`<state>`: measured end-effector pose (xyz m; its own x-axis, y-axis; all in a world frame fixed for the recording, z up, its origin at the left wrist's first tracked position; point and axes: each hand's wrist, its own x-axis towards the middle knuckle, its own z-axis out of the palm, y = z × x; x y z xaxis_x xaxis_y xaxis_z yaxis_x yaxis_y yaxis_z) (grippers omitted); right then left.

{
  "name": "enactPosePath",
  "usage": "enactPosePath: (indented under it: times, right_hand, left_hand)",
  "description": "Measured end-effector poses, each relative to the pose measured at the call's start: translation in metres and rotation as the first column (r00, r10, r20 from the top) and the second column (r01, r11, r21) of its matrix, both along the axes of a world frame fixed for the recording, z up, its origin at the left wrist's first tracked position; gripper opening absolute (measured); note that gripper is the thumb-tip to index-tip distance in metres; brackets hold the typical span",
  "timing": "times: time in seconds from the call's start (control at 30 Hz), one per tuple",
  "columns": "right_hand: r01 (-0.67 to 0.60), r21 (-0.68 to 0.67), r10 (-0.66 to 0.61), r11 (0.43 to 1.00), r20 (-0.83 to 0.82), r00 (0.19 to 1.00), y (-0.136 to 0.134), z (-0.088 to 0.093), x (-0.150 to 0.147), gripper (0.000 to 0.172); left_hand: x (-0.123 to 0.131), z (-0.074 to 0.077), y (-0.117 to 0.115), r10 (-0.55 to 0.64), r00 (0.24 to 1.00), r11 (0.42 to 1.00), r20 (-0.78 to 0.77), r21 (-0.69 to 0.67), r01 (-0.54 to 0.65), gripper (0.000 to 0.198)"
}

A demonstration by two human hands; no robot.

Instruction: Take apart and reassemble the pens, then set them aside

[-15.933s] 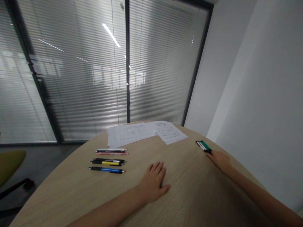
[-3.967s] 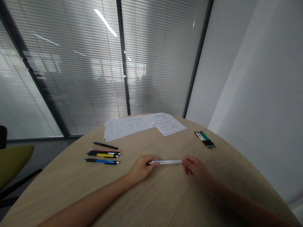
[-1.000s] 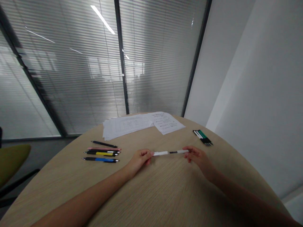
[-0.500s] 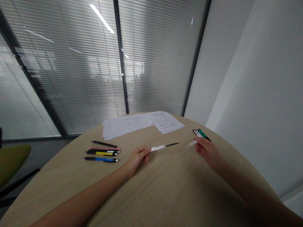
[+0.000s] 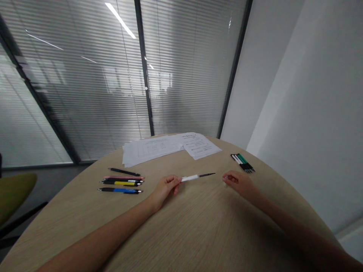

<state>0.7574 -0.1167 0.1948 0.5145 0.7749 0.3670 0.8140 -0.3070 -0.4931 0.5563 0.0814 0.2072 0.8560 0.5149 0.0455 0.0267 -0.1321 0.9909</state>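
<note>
My left hand rests on the wooden table and pinches the end of a white pen half. A thin black refill sticks out of that half toward the right. My right hand lies a short way to the right of the refill tip. Its fingers are curled around the other white pen piece, which is almost wholly hidden. The two pen parts are apart and do not touch.
Several pens lie in a row at the left: black, pink, yellow and blue. Printed sheets lie at the table's far edge. A small bunch of dark and green pens lies at the right. A green chair stands at far left.
The white pen, held whole between both hands a second ago, has come apart. My right hand drew its piece off to the right, then came back lower toward the refill tip.
</note>
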Motion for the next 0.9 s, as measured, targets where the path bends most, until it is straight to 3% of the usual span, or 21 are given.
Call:
enactPosePath:
  times: [0.4,0.63,0.9]
  right_hand:
    - [0.010,-0.089,-0.007,0.996,0.033,0.999,-0.001,-0.002,0.005,0.021]
    - [0.118,-0.052,-0.120,0.992,-0.031,0.992,0.002,-0.005,0.001,0.012]
    - [0.137,-0.135,-0.114,0.981,0.167,0.979,0.003,-0.017,-0.002,0.009]
  left_hand:
    - [0.001,0.000,0.001,-0.019,0.999,0.999,-0.033,0.044,0.020,0.039]
    - [0.000,-0.002,0.002,-0.018,0.999,0.998,-0.041,0.054,0.021,0.040]
    - [0.002,-0.004,0.003,-0.039,0.999,0.998,-0.022,0.049,0.040,0.039]
